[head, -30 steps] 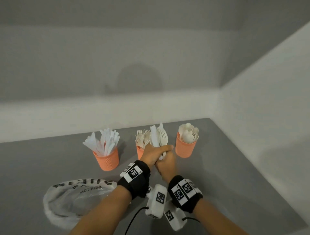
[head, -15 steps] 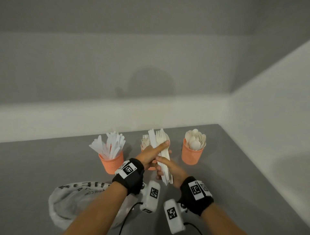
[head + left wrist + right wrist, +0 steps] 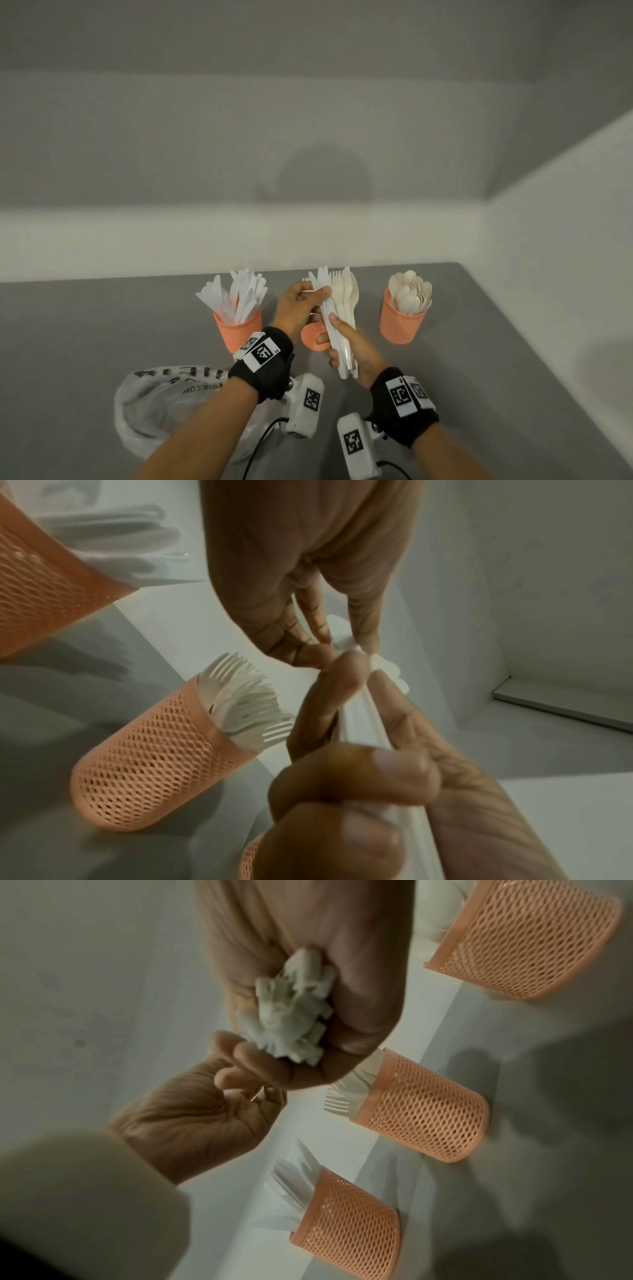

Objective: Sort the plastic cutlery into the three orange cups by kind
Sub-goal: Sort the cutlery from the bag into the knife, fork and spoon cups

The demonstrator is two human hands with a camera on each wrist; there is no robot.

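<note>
My right hand [image 3: 339, 342] grips the handles of a bundle of white plastic knives and forks [image 3: 337, 301], held upright in front of the middle orange cup [image 3: 313, 339]. My left hand [image 3: 317, 296] pinches the bundle's left pieces near their tops, thumb on the front. The left wrist view shows the pinching fingertips [image 3: 322, 634] and the fork cup [image 3: 147, 761]. The handle ends [image 3: 294, 1010] poke out of my right fist. The left cup [image 3: 239, 329] holds knives and the right cup [image 3: 402, 322] holds spoons.
A crumpled clear plastic bag [image 3: 164, 407] lies on the grey table [image 3: 479, 359] under my left forearm. The cups stand in a row near the back wall. A white side wall [image 3: 565, 274] bounds the table on the right.
A second ago both hands were clasped together round the bundle. They have drawn apart: the right slid down to the handles, and the left moved up to the tops.
</note>
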